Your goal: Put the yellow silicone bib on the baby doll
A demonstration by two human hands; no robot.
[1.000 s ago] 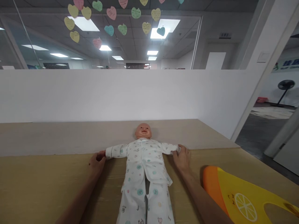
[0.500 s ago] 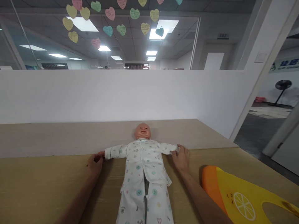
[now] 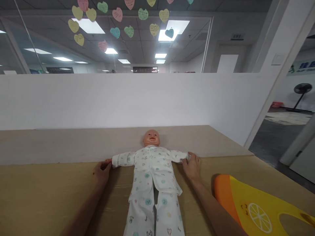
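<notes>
A baby doll [image 3: 152, 138] lies face up on the table, its arms stretched out to both sides. It wears a white printed top [image 3: 154, 170] and matching trousers [image 3: 141, 213]. At the end of the doll's arm on the left of the view, my left hand [image 3: 101, 173] pinches the doll's hand, just past the cuff. My right hand [image 3: 192, 167] has its thumb and fingers around the cuff of the other sleeve. The doll's hand on that side is mostly hidden. The trouser ends run out of view at the bottom.
An orange and yellow seat-like plastic piece [image 3: 248, 206] with a citrus-slice print lies at the right. The tan table [image 3: 49, 196] meets a white partition [image 3: 110, 98] with a window above. A doorway on the right shows a standing fan [image 3: 302, 88].
The whole view has shifted slightly, so things sit a little farther right. Both hands keep their places at the doll's sleeve ends, and the doll's pose looks the same.
</notes>
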